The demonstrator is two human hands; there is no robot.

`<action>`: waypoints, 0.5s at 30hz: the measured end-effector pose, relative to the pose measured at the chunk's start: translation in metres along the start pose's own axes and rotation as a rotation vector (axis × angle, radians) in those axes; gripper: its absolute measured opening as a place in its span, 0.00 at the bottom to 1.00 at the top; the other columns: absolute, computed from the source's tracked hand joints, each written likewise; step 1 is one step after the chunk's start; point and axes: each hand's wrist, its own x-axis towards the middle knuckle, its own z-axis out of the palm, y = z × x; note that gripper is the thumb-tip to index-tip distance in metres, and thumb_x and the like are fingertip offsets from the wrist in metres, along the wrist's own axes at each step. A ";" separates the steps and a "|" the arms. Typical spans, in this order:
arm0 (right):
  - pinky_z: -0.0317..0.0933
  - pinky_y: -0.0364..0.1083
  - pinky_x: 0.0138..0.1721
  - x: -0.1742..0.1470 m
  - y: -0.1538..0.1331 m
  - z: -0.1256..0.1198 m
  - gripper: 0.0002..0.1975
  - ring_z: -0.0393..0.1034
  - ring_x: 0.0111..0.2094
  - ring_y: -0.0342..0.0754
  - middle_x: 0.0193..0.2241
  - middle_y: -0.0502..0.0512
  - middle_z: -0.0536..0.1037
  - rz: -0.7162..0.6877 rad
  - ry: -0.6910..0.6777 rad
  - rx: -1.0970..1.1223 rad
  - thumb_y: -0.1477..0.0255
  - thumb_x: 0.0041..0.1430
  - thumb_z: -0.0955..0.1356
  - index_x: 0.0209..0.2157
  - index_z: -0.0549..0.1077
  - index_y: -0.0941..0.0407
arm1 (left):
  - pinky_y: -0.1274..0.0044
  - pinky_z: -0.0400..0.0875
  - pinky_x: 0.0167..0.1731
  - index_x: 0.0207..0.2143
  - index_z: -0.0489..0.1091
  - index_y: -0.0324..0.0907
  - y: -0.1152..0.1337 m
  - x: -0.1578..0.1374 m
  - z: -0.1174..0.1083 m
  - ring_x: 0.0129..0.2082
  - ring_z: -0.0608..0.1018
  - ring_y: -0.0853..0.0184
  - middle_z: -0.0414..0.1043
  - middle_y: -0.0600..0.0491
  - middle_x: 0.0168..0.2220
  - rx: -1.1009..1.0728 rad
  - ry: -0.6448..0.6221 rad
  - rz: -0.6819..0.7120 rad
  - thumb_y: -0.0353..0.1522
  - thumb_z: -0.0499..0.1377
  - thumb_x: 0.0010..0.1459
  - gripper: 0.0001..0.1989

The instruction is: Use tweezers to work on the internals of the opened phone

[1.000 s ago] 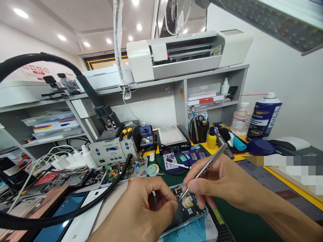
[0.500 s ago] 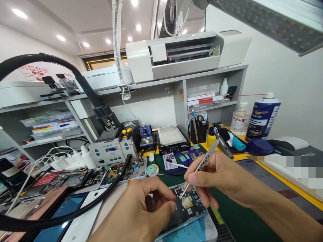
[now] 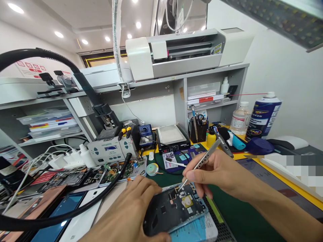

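Hands at a crowded repair worktop (image 3: pixel 237 215), seen from above and behind. An opened phone (image 3: pixel 174 211) lies flat on the green mat near the front edge, its back off and its dark circuit board showing (a small gold patch sits near the top right of the board). The left hand (image 3: pixel 131 215) rests along the phone's left side, fingers spread and loose, steadying it rather than clasping it; this grip is open, with nothing held in it. The right hand (image 3: pixel 214 174) has its grip closed on metal tweezers (image 3: pixel 202 163), pinched between thumb and fingers like a pen. The tweezer tips point down onto the upper part of the board; whether they pinch any part is too small to tell.

Behind the phone sit a roll of solder wire (image 3: pixel 152 169), a tray of loose boards (image 3: pixel 123 169), a grey soldering station (image 3: pixel 112 151) and a blue spray can (image 3: pixel 262 116) at far right.

One risk, as a judgement: since the left hand only rests on the phone, a push from the tweezers could slide it, and the sharp tips might scrape the board or flick a tiny part away.
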 end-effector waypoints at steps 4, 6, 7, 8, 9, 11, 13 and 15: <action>0.63 0.42 0.24 0.003 0.002 0.002 0.10 0.71 0.26 0.46 0.24 0.50 0.78 -0.014 0.021 -0.188 0.64 0.59 0.76 0.34 0.81 0.58 | 0.63 0.62 0.59 0.56 0.72 0.51 -0.009 0.001 0.007 0.57 0.69 0.54 0.69 0.54 0.56 0.001 -0.078 -0.018 0.35 0.71 0.48 0.31; 0.64 0.44 0.29 0.005 0.002 0.004 0.09 0.72 0.29 0.47 0.28 0.52 0.80 -0.027 0.033 -0.274 0.65 0.60 0.75 0.34 0.82 0.57 | 0.62 0.65 0.57 0.56 0.71 0.53 -0.011 0.003 0.010 0.56 0.70 0.53 0.70 0.54 0.55 -0.010 -0.090 -0.015 0.35 0.70 0.49 0.30; 0.65 0.45 0.32 0.006 0.003 0.004 0.08 0.73 0.32 0.49 0.29 0.53 0.81 -0.033 0.039 -0.311 0.65 0.61 0.75 0.34 0.82 0.56 | 0.60 0.65 0.57 0.57 0.71 0.52 -0.012 0.004 0.012 0.56 0.70 0.52 0.70 0.53 0.56 0.000 -0.077 -0.016 0.36 0.69 0.49 0.31; 0.65 0.46 0.35 0.007 0.003 0.004 0.08 0.74 0.34 0.50 0.31 0.53 0.82 -0.038 0.046 -0.340 0.65 0.61 0.75 0.34 0.83 0.56 | 0.58 0.65 0.58 0.59 0.70 0.50 -0.013 0.006 0.013 0.57 0.70 0.50 0.70 0.51 0.57 0.015 -0.064 -0.017 0.37 0.69 0.48 0.33; 0.65 0.47 0.37 0.008 0.004 0.004 0.07 0.75 0.36 0.52 0.33 0.53 0.82 -0.041 0.052 -0.365 0.65 0.61 0.75 0.35 0.83 0.55 | 0.57 0.64 0.59 0.61 0.69 0.48 -0.014 0.007 0.014 0.58 0.69 0.48 0.70 0.48 0.58 0.037 -0.047 -0.021 0.39 0.70 0.48 0.36; 0.66 0.49 0.39 0.010 0.006 0.003 0.08 0.76 0.38 0.53 0.35 0.53 0.83 -0.038 0.068 -0.395 0.63 0.62 0.74 0.35 0.83 0.53 | 0.56 0.65 0.60 0.63 0.67 0.44 -0.018 0.011 0.016 0.59 0.70 0.46 0.69 0.44 0.59 0.066 -0.045 -0.014 0.41 0.71 0.47 0.40; 0.66 0.50 0.42 0.012 0.010 0.001 0.10 0.77 0.40 0.54 0.37 0.53 0.84 -0.035 0.089 -0.407 0.60 0.63 0.73 0.36 0.83 0.52 | 0.60 0.70 0.57 0.61 0.69 0.44 -0.024 0.014 0.018 0.56 0.74 0.50 0.72 0.45 0.56 0.077 -0.081 0.017 0.36 0.69 0.50 0.35; 0.67 0.51 0.45 0.013 0.014 0.000 0.10 0.78 0.43 0.55 0.39 0.52 0.84 -0.042 0.111 -0.396 0.60 0.63 0.73 0.38 0.83 0.50 | 0.66 0.75 0.52 0.60 0.70 0.47 -0.032 0.016 0.021 0.51 0.78 0.55 0.74 0.47 0.52 0.104 -0.072 0.107 0.34 0.66 0.55 0.29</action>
